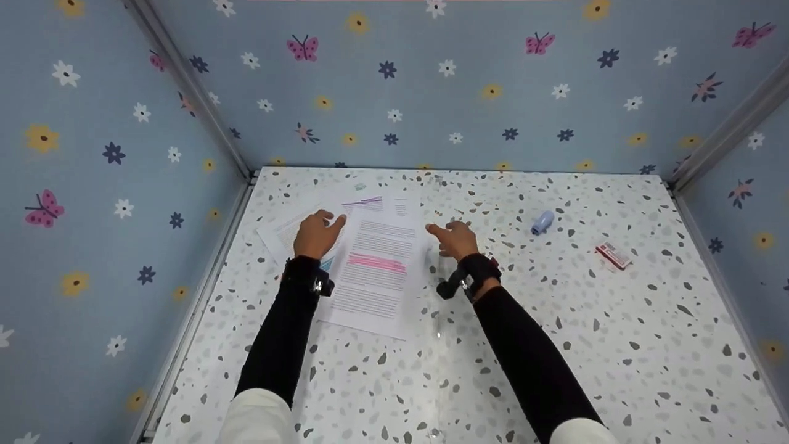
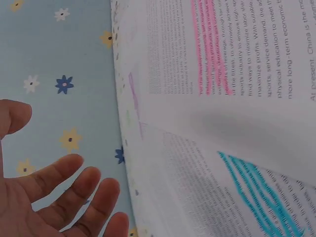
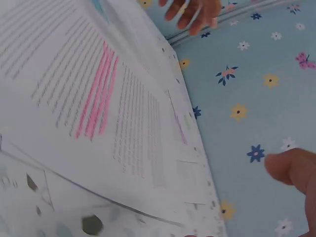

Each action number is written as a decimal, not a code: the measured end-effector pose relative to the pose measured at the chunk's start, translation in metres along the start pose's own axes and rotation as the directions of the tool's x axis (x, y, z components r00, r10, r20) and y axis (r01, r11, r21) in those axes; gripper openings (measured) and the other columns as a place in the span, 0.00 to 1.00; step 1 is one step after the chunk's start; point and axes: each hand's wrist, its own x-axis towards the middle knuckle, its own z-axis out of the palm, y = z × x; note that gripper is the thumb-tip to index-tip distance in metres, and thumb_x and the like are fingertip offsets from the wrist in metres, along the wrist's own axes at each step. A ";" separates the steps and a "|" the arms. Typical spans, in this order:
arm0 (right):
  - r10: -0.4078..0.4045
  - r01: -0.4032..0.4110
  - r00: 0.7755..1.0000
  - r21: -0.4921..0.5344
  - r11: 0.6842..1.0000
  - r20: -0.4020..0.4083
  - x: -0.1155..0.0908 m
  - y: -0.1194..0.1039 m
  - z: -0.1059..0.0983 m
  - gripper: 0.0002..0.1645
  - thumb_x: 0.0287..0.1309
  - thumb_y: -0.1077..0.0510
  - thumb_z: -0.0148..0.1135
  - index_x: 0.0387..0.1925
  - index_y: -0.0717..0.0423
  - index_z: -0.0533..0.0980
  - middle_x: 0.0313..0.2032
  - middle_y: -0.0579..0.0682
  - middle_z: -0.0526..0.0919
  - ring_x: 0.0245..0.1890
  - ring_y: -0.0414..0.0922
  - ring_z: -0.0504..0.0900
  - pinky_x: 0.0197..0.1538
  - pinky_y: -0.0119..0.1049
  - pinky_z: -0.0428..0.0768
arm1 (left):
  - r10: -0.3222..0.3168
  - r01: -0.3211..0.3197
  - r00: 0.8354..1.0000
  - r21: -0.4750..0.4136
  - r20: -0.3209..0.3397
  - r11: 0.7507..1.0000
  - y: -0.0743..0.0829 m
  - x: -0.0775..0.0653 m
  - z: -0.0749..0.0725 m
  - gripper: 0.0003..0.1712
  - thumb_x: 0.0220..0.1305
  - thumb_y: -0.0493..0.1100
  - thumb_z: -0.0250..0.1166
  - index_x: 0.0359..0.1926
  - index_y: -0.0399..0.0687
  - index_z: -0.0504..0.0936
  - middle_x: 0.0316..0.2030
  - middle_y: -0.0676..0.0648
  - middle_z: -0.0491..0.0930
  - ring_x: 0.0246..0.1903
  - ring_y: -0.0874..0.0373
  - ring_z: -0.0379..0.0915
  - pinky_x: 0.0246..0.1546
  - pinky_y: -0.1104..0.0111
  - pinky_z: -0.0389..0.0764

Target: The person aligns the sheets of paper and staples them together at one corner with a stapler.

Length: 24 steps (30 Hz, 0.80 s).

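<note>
Printed sheets lie overlapped on the speckled table. Uppermost is a sheet [image 1: 370,302] with a pink-highlighted passage, also large in the left wrist view as the pink-marked sheet [image 2: 197,113]. Beneath it, partly covered, are a sheet with blue strokes [image 2: 261,192] and one with purple strokes [image 1: 363,202]. My left hand [image 1: 317,237] hovers over the left side of the papers, fingers spread and holding nothing. Just right of the sheets is my right hand [image 1: 455,239], fingers loosely bent, empty; only its thumb [image 3: 291,168] shows clearly in the right wrist view.
A light blue, stubby marker-like object [image 1: 542,222] lies to the right of my right hand. Farther right is a small red and white box [image 1: 613,256]. Flower-patterned walls [image 1: 419,92] enclose the table [image 1: 524,345] at the back and both sides.
</note>
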 end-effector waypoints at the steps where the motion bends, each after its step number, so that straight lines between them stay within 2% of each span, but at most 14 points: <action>1: 0.061 -0.062 0.998 0.048 0.997 0.020 0.004 0.004 0.003 0.44 0.66 0.41 0.63 0.70 0.68 0.65 0.63 0.66 0.75 0.53 0.58 0.83 0.53 0.45 0.81 | -0.031 0.032 0.999 -0.010 0.029 0.999 -0.003 0.002 0.002 0.32 0.73 0.62 0.56 0.61 0.40 0.78 0.53 0.36 0.81 0.48 0.42 0.79 0.50 0.49 0.77; 2: 0.111 -0.114 0.993 0.081 0.990 0.035 0.007 0.007 0.007 0.42 0.67 0.43 0.63 0.69 0.69 0.66 0.61 0.66 0.77 0.51 0.57 0.85 0.52 0.43 0.82 | -0.060 0.061 0.997 -0.012 0.054 0.998 -0.006 0.003 0.005 0.31 0.74 0.62 0.56 0.59 0.40 0.79 0.51 0.37 0.81 0.47 0.42 0.79 0.49 0.50 0.77; 5: 0.206 -0.209 0.978 0.085 0.974 0.038 0.015 0.017 0.015 0.35 0.67 0.47 0.63 0.64 0.68 0.73 0.54 0.62 0.83 0.47 0.52 0.87 0.51 0.40 0.82 | -0.143 0.141 0.985 0.027 0.099 0.990 -0.015 0.003 0.011 0.30 0.75 0.60 0.53 0.54 0.37 0.81 0.50 0.35 0.82 0.47 0.40 0.79 0.49 0.49 0.77; 8: 0.227 -0.228 0.974 0.014 0.974 0.023 0.017 0.021 0.018 0.30 0.67 0.47 0.62 0.59 0.67 0.77 0.50 0.59 0.86 0.42 0.48 0.88 0.52 0.38 0.80 | -0.219 0.210 0.968 0.082 0.126 0.974 -0.024 0.003 0.015 0.32 0.76 0.58 0.50 0.56 0.32 0.80 0.53 0.32 0.80 0.52 0.37 0.78 0.52 0.47 0.76; 12: 0.202 -0.202 0.979 -0.048 0.978 0.010 0.017 0.020 0.018 0.27 0.66 0.49 0.61 0.55 0.66 0.80 0.45 0.57 0.88 0.36 0.44 0.86 0.51 0.37 0.78 | -0.292 0.275 0.946 0.125 0.141 0.953 -0.029 0.005 0.019 0.35 0.75 0.58 0.49 0.59 0.29 0.77 0.56 0.30 0.78 0.55 0.36 0.76 0.55 0.47 0.76; 14: 0.200 -0.199 0.980 -0.047 0.979 0.011 0.016 0.019 0.018 0.25 0.65 0.50 0.61 0.53 0.66 0.81 0.44 0.56 0.88 0.34 0.44 0.86 0.51 0.37 0.78 | -0.290 0.274 0.945 0.118 0.152 0.954 -0.030 0.007 0.020 0.33 0.75 0.57 0.49 0.56 0.30 0.79 0.52 0.31 0.80 0.51 0.38 0.78 0.51 0.49 0.77; 18: 0.194 -0.193 0.981 -0.035 0.981 0.023 0.020 0.023 0.021 0.22 0.65 0.51 0.62 0.50 0.65 0.83 0.41 0.56 0.88 0.32 0.43 0.86 0.49 0.37 0.78 | -0.279 0.268 0.945 0.087 0.171 0.960 -0.030 0.008 0.022 0.27 0.74 0.56 0.50 0.43 0.37 0.84 0.36 0.41 0.85 0.36 0.49 0.81 0.38 0.58 0.77; 21: 0.170 -0.169 0.985 -0.023 0.985 0.024 0.024 0.028 0.024 0.19 0.64 0.53 0.62 0.47 0.64 0.84 0.38 0.55 0.88 0.29 0.43 0.85 0.44 0.36 0.79 | -0.282 0.271 0.943 0.083 0.174 0.959 -0.030 0.009 0.023 0.25 0.74 0.55 0.51 0.40 0.40 0.84 0.28 0.46 0.83 0.28 0.55 0.79 0.30 0.63 0.74; 24: 0.146 -0.145 0.989 -0.017 0.989 0.021 0.027 0.032 0.028 0.17 0.63 0.55 0.63 0.45 0.65 0.84 0.35 0.55 0.88 0.27 0.43 0.84 0.39 0.35 0.78 | -0.254 0.243 0.952 0.084 0.172 0.967 -0.030 0.008 0.023 0.23 0.73 0.54 0.53 0.38 0.39 0.83 0.24 0.48 0.80 0.25 0.56 0.76 0.26 0.66 0.71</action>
